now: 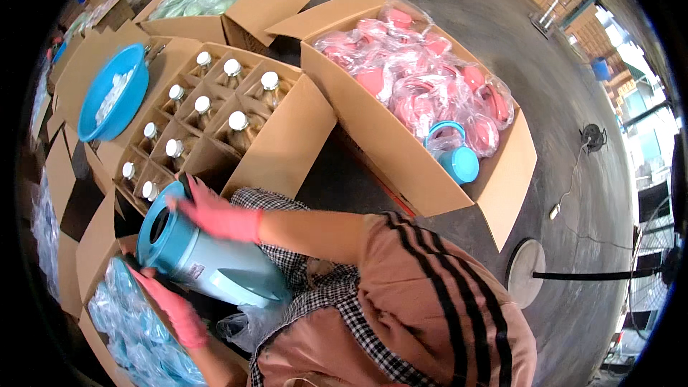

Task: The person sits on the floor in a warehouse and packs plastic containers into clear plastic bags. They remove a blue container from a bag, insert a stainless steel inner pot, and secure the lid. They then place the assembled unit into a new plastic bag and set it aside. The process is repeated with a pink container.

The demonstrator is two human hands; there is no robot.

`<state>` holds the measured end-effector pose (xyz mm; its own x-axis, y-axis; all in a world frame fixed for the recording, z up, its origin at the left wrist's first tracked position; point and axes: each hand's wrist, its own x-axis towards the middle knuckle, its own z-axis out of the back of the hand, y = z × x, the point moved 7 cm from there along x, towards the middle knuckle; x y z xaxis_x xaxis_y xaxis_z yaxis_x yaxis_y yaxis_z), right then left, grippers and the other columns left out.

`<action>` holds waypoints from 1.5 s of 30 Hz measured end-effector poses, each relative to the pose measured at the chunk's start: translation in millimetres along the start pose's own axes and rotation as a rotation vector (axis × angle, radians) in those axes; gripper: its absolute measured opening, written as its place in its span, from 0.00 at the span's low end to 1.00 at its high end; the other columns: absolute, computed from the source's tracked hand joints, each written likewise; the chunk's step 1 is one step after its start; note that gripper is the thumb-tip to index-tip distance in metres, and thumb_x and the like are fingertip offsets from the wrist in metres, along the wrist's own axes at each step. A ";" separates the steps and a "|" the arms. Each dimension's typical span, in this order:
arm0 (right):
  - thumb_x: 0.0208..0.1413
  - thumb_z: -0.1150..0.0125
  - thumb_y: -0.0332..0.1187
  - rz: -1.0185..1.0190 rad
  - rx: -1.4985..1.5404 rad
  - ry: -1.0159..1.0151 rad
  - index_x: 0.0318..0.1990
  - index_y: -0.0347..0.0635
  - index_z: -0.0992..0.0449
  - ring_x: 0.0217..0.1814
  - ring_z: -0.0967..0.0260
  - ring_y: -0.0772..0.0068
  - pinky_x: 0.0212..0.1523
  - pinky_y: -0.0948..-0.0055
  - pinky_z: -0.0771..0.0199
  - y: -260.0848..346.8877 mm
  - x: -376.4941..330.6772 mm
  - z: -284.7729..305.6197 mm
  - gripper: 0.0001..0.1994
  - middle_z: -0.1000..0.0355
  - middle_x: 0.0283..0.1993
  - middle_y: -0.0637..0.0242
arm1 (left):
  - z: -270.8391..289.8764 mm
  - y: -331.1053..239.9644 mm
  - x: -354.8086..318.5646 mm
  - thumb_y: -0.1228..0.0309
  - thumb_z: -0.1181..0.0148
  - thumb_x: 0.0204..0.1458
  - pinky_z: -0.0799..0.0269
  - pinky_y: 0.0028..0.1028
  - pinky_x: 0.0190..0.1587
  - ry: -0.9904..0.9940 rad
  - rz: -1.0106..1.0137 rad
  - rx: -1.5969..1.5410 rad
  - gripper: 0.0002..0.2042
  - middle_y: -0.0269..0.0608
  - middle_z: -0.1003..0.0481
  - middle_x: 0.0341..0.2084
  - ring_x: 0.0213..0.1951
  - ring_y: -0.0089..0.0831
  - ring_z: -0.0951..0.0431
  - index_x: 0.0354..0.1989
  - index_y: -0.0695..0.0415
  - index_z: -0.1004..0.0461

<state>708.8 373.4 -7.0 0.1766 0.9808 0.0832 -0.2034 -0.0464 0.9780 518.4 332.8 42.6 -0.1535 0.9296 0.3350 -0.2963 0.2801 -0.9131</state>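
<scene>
Both hands are in pink gloves and both are on a light blue flask casing [208, 261] lying tilted across the lap. The left hand [170, 304] is wrapped around it from below, near the open teal rim, and the right hand [215, 213] presses on top of that rim, fingers spread over the edge. So it's held between the two, just in front of a divided carton [287, 136] packed with silver glass liners with white caps [238, 120]. A blue bowl [113, 92] sits on cardboard to the left. Further right, another box [401, 150] is full of pink parts in plastic bags, with one blue lid [457, 159] on top.
</scene>
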 end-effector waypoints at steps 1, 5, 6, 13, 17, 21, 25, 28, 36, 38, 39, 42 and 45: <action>0.54 0.58 0.53 -0.200 0.474 0.236 0.51 0.30 0.41 0.56 0.43 0.51 0.52 0.61 0.41 -24.1 19.5 -5.5 0.31 0.46 0.56 0.43 | -24.0 -38.1 -19.0 0.54 0.66 0.55 0.54 0.40 0.59 0.120 -0.154 0.168 0.28 0.49 0.48 0.58 0.60 0.42 0.49 0.59 0.61 0.48; 0.56 0.59 0.49 0.066 0.038 0.144 0.56 0.34 0.47 0.61 0.53 0.47 0.59 0.60 0.50 21.6 -9.4 6.3 0.29 0.51 0.59 0.43 | -16.5 -64.4 -24.3 0.52 0.63 0.53 0.48 0.42 0.57 0.134 -0.258 0.210 0.28 0.51 0.45 0.56 0.58 0.44 0.46 0.56 0.61 0.44; 0.55 0.57 0.47 0.151 -0.017 0.076 0.55 0.35 0.46 0.64 0.56 0.47 0.61 0.60 0.55 40.6 -32.9 1.9 0.27 0.51 0.59 0.44 | -17.5 -52.6 -21.3 0.52 0.61 0.52 0.48 0.41 0.57 0.129 -0.187 0.141 0.28 0.50 0.45 0.56 0.58 0.43 0.45 0.56 0.61 0.44; 0.54 0.47 0.42 -0.001 0.633 0.083 0.49 0.39 0.38 0.50 0.42 0.74 0.51 0.73 0.43 29.2 1.4 -7.2 0.20 0.36 0.46 0.63 | -5.2 -80.8 -19.4 0.58 0.40 0.39 0.53 0.45 0.58 0.145 -0.499 0.440 0.33 0.51 0.44 0.54 0.57 0.50 0.48 0.54 0.59 0.43; 0.49 0.48 0.54 0.221 1.022 0.336 0.61 0.43 0.52 0.62 0.51 0.66 0.60 0.64 0.49 108.3 -24.7 2.4 0.37 0.50 0.61 0.62 | 21.2 -114.4 -22.6 0.67 0.35 0.27 0.54 0.50 0.57 0.233 -0.744 0.837 0.27 0.49 0.33 0.47 0.53 0.50 0.40 0.42 0.59 0.32; 0.43 0.46 0.59 0.831 0.418 0.212 0.62 0.45 0.56 0.63 0.55 0.53 0.60 0.58 0.53 155.6 -55.3 34.0 0.44 0.57 0.63 0.51 | 39.9 -140.3 -25.0 0.69 0.33 0.26 0.44 0.45 0.54 0.147 -0.656 0.556 0.24 0.46 0.28 0.39 0.43 0.43 0.29 0.37 0.62 0.30; 0.39 0.38 0.48 1.219 -0.411 0.039 0.55 0.51 0.41 0.60 0.56 0.34 0.53 0.42 0.47 160.8 -91.2 16.8 0.33 0.56 0.61 0.40 | 42.6 -80.0 -43.7 0.64 0.31 0.34 0.34 0.27 0.43 -0.002 -0.039 -0.170 0.29 0.42 0.28 0.35 0.38 0.27 0.28 0.42 0.69 0.35; 0.38 0.36 0.45 1.023 -0.534 0.133 0.57 0.43 0.45 0.55 0.49 0.36 0.52 0.50 0.42 169.7 -73.9 3.3 0.37 0.52 0.57 0.40 | 32.3 -76.7 -46.3 0.64 0.30 0.34 0.33 0.25 0.41 -0.033 0.010 -0.284 0.30 0.41 0.28 0.34 0.37 0.26 0.29 0.44 0.69 0.35; 0.40 0.36 0.48 0.752 -0.279 0.215 0.53 0.29 0.48 0.47 0.35 0.48 0.44 0.62 0.31 175.5 -56.2 1.5 0.40 0.38 0.47 0.44 | 43.0 -95.4 -45.1 0.70 0.31 0.31 0.32 0.28 0.43 -0.174 -0.385 0.157 0.31 0.46 0.30 0.38 0.39 0.30 0.28 0.45 0.70 0.37; 0.49 0.45 0.47 0.031 0.355 0.652 0.49 0.33 0.42 0.38 0.30 0.55 0.35 0.69 0.27 128.9 -25.5 -21.9 0.29 0.32 0.39 0.51 | 28.0 -86.9 -35.5 0.73 0.32 0.31 0.32 0.29 0.44 -0.093 -0.269 0.077 0.31 0.47 0.30 0.40 0.40 0.32 0.28 0.46 0.70 0.37; 0.54 0.51 0.45 -0.473 1.075 1.025 0.46 0.35 0.39 0.32 0.29 0.64 0.31 0.75 0.28 109.7 -33.3 -38.1 0.22 0.29 0.33 0.56 | 21.1 -87.0 -25.8 0.74 0.33 0.31 0.32 0.29 0.44 0.002 -0.102 -0.001 0.30 0.48 0.30 0.40 0.41 0.32 0.28 0.46 0.70 0.37; 0.51 0.59 0.59 0.147 0.521 0.526 0.49 0.40 0.39 0.28 0.29 0.64 0.26 0.73 0.28 119.3 -9.7 -29.4 0.31 0.30 0.34 0.54 | 25.8 -94.1 -18.0 0.80 0.39 0.28 0.33 0.31 0.45 -0.082 -0.347 0.205 0.30 0.47 0.30 0.42 0.43 0.34 0.28 0.48 0.67 0.37; 0.44 0.64 0.70 0.064 0.599 0.705 0.49 0.39 0.39 0.25 0.29 0.59 0.23 0.71 0.28 123.9 -8.6 -38.3 0.40 0.30 0.31 0.49 | 19.9 -92.3 -6.5 0.77 0.37 0.30 0.34 0.30 0.46 -0.040 -0.391 0.219 0.29 0.48 0.30 0.41 0.42 0.35 0.28 0.47 0.68 0.37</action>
<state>645.2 366.5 106.1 -0.4843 0.8524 0.1974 0.3739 -0.0023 0.9275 528.0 296.2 129.3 -0.0251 0.7525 0.6581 -0.5314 0.5476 -0.6464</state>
